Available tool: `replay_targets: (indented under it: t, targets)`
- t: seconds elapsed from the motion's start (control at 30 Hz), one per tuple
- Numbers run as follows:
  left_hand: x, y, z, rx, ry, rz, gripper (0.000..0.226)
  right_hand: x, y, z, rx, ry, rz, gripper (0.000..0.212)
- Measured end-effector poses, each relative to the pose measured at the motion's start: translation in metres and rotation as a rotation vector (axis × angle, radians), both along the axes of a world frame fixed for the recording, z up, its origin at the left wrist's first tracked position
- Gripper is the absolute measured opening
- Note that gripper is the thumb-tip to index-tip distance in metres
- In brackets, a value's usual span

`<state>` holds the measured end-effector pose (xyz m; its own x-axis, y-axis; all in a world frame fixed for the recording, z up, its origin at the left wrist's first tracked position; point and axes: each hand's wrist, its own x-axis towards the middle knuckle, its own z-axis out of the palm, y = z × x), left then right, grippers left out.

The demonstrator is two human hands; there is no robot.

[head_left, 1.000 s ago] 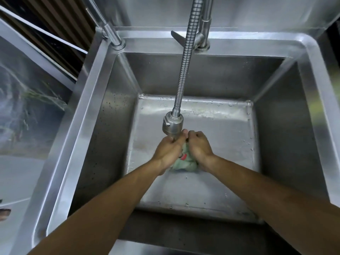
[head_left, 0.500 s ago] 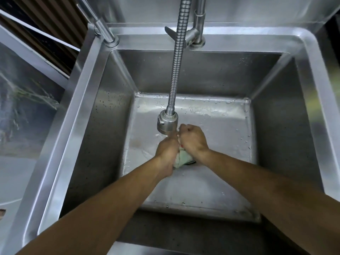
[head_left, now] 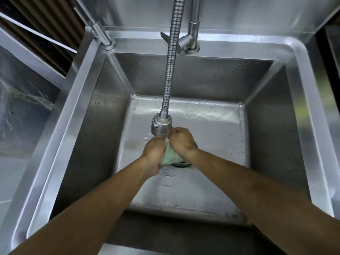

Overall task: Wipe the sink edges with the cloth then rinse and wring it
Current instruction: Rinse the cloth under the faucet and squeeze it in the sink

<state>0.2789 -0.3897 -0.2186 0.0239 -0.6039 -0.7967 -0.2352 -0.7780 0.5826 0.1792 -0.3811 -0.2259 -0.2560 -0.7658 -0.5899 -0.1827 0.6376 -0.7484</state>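
A pale green cloth [head_left: 170, 155] is bunched into a tight roll between my two fists, low over the floor of a deep steel sink [head_left: 86, 100]. My left hand [head_left: 153, 153] grips its lower end and my right hand [head_left: 182, 138] grips its upper end, knuckles up. Both fists sit right under the spray head [head_left: 161, 127] of a flexible steel hose [head_left: 172, 57]. The drain [head_left: 181, 164] peeks out beneath the cloth. Most of the cloth is hidden inside my fists.
The tap body with its lever [head_left: 187, 42] stands on the sink's back rim. A steel post [head_left: 103, 36] rises at the back left corner. Water drops and a wet sheen cover the sink floor [head_left: 211, 126]. A steel counter [head_left: 20, 126] lies to the left.
The cloth went from a loose bundle held between both hands to a tight twisted roll. My right fist moved up above the left one, close to the spray head.
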Motion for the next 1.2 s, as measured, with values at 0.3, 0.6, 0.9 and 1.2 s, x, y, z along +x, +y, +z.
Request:
replay_targets:
  t: [0.3,0.6,0.9,1.2]
  targets:
    - [-0.007,0.010,0.003,0.012,-0.036,-0.245,0.040,-0.017,0.013,-0.008,-0.070,0.060,-0.016,0.046]
    - [0.033,0.019,0.040,0.163,0.462,-0.354,0.036,-0.097,0.049,0.066,0.207,-0.494,0.315,0.034]
    - [0.041,0.015,0.063,0.297,0.646,-0.174,0.023,-0.104,0.078,0.093,-0.346,-0.266,0.347,0.055]
    - [0.018,0.012,0.086,0.585,0.999,-0.476,0.040,-0.101,0.098,0.124,-0.661,-0.081,0.555,0.040]
